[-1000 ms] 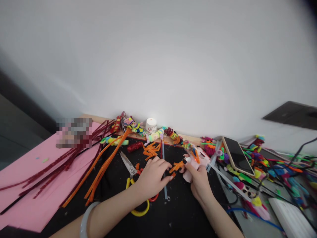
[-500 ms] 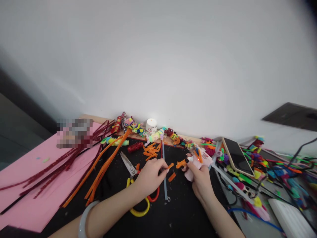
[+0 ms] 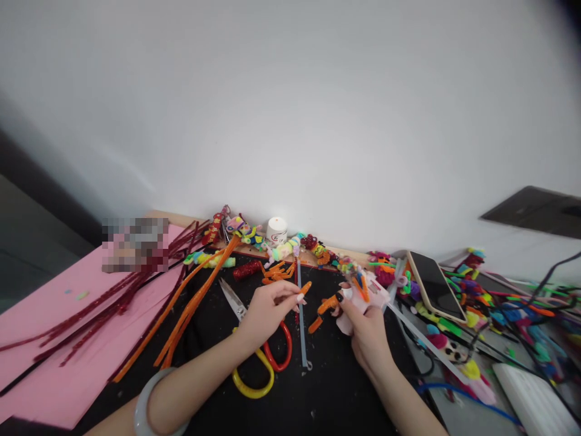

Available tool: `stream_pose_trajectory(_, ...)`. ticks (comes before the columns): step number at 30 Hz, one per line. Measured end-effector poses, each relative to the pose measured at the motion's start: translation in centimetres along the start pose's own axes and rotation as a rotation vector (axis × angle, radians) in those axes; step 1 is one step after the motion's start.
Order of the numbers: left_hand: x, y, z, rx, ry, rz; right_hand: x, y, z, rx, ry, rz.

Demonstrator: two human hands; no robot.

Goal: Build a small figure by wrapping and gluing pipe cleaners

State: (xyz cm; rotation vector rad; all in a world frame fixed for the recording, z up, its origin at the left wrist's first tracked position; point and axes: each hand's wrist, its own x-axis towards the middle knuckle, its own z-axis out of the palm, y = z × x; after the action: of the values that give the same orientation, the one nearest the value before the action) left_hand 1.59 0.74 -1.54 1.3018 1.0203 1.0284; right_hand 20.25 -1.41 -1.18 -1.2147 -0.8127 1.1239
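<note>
Between the thumb and forefinger of my left hand (image 3: 267, 312) is a short orange pipe cleaner piece (image 3: 306, 288). My right hand (image 3: 367, 327) is wrapped round a pale pink hot glue gun (image 3: 373, 292), much of its grip hidden by the fingers. The fingertips of that hand also hold a joined orange pipe cleaner shape (image 3: 327, 304), one segment of which hangs down. A small gap separates the two orange parts. Scissors (image 3: 254, 378) with yellow and red handles lie under my left forearm. Behind the left hand is a pile of cut orange pieces (image 3: 278, 271).
Long orange pipe cleaners (image 3: 190, 309) and dark red ones (image 3: 109, 303) lie to the left, partly over pink paper (image 3: 40, 351). A white cup (image 3: 276, 231) and small pipe cleaner figures line the wall. At right are a phone (image 3: 436, 286), cables and a white power strip (image 3: 535, 396).
My left hand has risen slightly, and its orange piece now points up and to the right. The orange shape in my right hand has tilted, its lower segment shifting a little.
</note>
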Motion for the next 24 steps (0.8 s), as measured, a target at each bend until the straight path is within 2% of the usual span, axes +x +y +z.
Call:
stream_pose_trajectory(4, -0.2, 0.4, 0.2, 0.144, -0.075, 0.033, -0.6, 0.4, 0.3, 0.004, -0.065, 0.039)
stream_pose_trajectory(9, -0.4, 0.6, 0.1, 0.277, -0.15, 0.086, -0.5, 0.3, 0.3, 0.001, -0.033, 0.038)
stream_pose_trajectory(24, -0.5, 1.2, 0.3, 0.273, -0.168, 0.047, -0.6, 0.3, 0.2, -0.056, -0.07, -0.007)
